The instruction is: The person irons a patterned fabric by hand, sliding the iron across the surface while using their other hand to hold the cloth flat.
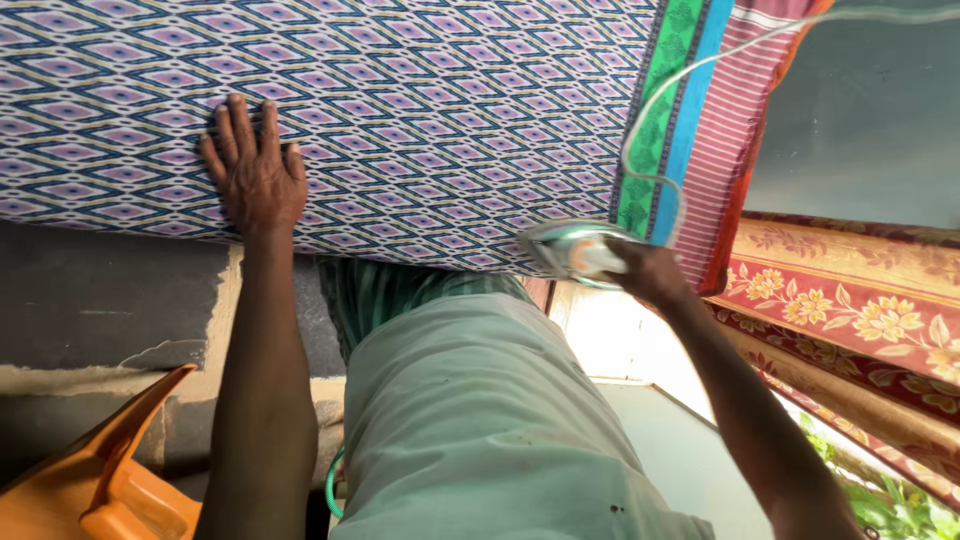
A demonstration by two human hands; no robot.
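A patterned cloth (pixel 420 110) with purple diamond shapes and blue and white lines lies spread flat in front of me, with a green and blue striped border (pixel 668 110) on its right side. My left hand (pixel 253 172) presses flat on the cloth near its lower edge, fingers spread. My right hand (pixel 655 275) grips the handle of a shiny electric iron (pixel 575 248) that rests at the cloth's lower right edge. The iron's white cord (pixel 700 62) loops up and off to the upper right.
A red striped cloth (pixel 740 130) lies under the patterned one at the right. Folded floral fabric in red and gold (pixel 850 300) hangs at the right. An orange plastic object (pixel 100 470) sits at the lower left. A grey wall or floor (pixel 100 290) is below the cloth.
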